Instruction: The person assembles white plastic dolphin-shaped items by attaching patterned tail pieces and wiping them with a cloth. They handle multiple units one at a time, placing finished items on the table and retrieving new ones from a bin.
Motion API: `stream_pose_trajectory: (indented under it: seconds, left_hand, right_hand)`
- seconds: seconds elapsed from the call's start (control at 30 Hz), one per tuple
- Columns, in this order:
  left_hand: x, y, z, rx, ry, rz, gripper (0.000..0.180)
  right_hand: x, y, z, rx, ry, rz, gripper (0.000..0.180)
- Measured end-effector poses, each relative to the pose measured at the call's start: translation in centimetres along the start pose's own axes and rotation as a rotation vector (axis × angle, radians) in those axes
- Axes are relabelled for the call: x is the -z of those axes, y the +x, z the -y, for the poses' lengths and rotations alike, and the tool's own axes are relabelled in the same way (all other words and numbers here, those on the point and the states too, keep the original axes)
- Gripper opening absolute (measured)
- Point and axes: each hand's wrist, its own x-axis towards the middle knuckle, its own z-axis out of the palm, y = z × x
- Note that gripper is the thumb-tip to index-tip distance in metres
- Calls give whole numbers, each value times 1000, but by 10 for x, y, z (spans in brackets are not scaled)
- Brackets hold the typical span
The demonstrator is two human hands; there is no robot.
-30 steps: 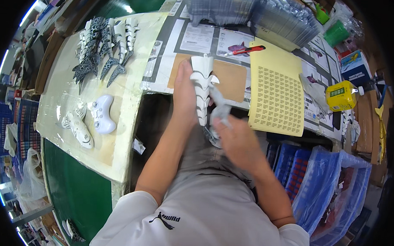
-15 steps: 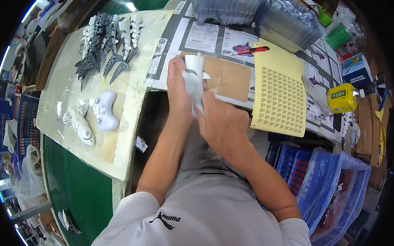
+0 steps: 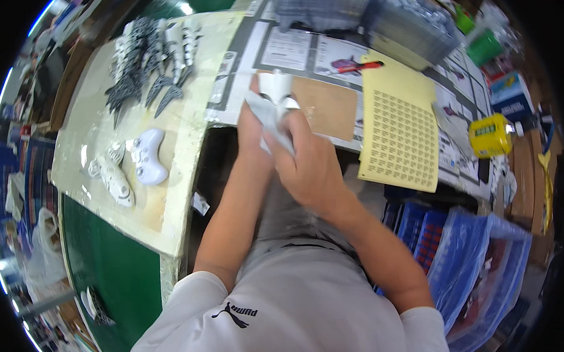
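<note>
My left hand [image 3: 251, 133] and my right hand [image 3: 307, 161] are pressed together above the front edge of the work table [image 3: 236, 56]. Between them I hold a white plastic toy part [image 3: 276, 95] whose top sticks out above my fingers. A white cloth or paper [image 3: 268, 116] is wrapped against it under my right fingers. Which hand bears the part's weight is hidden by the overlap.
A cream board [image 3: 97, 138] on the left carries a row of grey and white toy pieces [image 3: 146, 59] and some white shells [image 3: 147, 156]. A yellow sheet of small stickers [image 3: 398, 127], a red pen [image 3: 360, 66], a yellow tape dispenser [image 3: 489, 135] and blue crates [image 3: 484, 264] lie right.
My right hand came up from my lap and closed over the white part in my left hand. Both hands then lifted slightly toward the table with the cloth against the part.
</note>
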Motion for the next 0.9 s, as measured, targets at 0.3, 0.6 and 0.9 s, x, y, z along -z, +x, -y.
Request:
stream_pose_trajectory:
  seconds: [0.3,0.6,0.9]
  left_hand:
    - [14,-7,-8,93,163,-3,53]
    - [-27,-53,-77,-140,216,-235,45]
    - [-26,12,-340,-1004,1645,-351,68]
  right_hand:
    - [79,-12,-4,-186,46,336,22]
    - [18,-6,12,-45,34,439,21]
    - [76,-75,-86,-550,839,285,33]
